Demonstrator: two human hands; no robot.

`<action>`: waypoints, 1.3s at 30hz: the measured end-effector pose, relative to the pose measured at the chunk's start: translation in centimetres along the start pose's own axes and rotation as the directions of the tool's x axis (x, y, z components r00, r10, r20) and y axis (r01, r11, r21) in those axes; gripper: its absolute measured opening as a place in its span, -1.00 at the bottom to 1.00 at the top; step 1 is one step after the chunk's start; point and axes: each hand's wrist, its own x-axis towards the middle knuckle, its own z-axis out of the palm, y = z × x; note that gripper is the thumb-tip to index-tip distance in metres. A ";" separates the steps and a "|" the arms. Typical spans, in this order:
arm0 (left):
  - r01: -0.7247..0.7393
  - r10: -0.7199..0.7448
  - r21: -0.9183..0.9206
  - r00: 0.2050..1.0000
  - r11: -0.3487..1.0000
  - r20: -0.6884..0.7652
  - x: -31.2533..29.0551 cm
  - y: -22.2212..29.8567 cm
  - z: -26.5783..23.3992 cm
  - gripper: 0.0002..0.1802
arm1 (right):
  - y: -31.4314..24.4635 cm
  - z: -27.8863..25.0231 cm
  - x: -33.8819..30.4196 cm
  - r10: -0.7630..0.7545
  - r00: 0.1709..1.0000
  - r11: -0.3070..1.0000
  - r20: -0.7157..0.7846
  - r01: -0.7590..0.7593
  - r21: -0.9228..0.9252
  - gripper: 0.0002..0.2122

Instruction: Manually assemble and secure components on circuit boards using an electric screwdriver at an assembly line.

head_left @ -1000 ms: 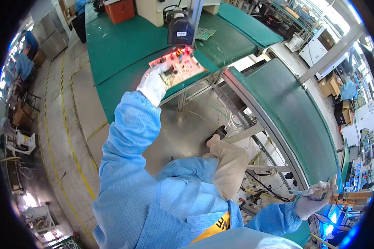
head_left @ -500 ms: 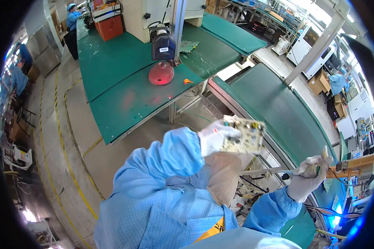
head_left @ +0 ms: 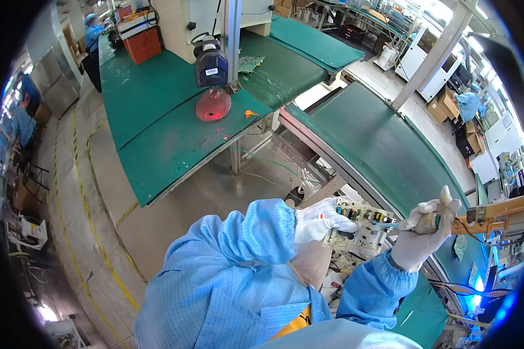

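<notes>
My left hand (head_left: 319, 221), in a white glove, grips the left edge of a cream circuit board (head_left: 364, 243). Dark, yellow and green components stand on the board's upper face. My right hand (head_left: 426, 227), also gloved, is closed around a slim tool (head_left: 390, 225) with a thin pale blue end. That end reaches left over the right part of the board; whether it touches a component I cannot tell. Most of the tool is hidden in the fist, so its kind does not show.
A green conveyor belt (head_left: 384, 145) runs beyond my hands. At left stands a green-topped table (head_left: 157, 139) bearing a dark scanner-like device (head_left: 211, 65), a reddish-lit round object (head_left: 213, 106) and an orange item (head_left: 251, 114). A wooden bar (head_left: 506, 207) lies right of my right hand.
The board has moved right and slightly down with my left hand, toward the right hand. The right hand has shifted slightly left and up, and its tool's tip is now over the board.
</notes>
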 end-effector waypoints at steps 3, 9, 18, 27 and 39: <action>0.061 -0.061 -0.026 0.998 0.998 -0.004 0.4 -2.3 -0.7 -0.44 | 0.0 -0.4 0.1 -0.025 0.999 1.000 -0.034 0.024 -0.016 -0.61; 0.099 -0.127 -0.384 0.991 0.918 -0.049 0.3 -1.0 1.1 -0.34 | 0.9 1.0 0.8 -0.070 0.993 0.994 -0.098 0.061 -0.092 -0.58; 0.116 -0.138 -0.245 0.988 0.963 -0.075 -0.6 1.0 2.8 -0.34 | 1.5 0.4 1.1 -0.127 0.991 0.992 0.029 0.128 -0.022 -0.49; 0.153 -0.178 -0.294 0.982 0.944 -0.058 -1.4 1.8 4.4 -0.34 | 1.7 -1.0 0.7 -0.137 0.985 0.983 0.101 0.148 -0.108 -0.61; 0.143 -0.159 -0.254 0.986 0.957 -0.047 -1.1 0.9 3.6 -0.34 | 2.6 -0.6 1.7 -0.541 0.835 0.761 0.100 0.537 -0.365 -0.52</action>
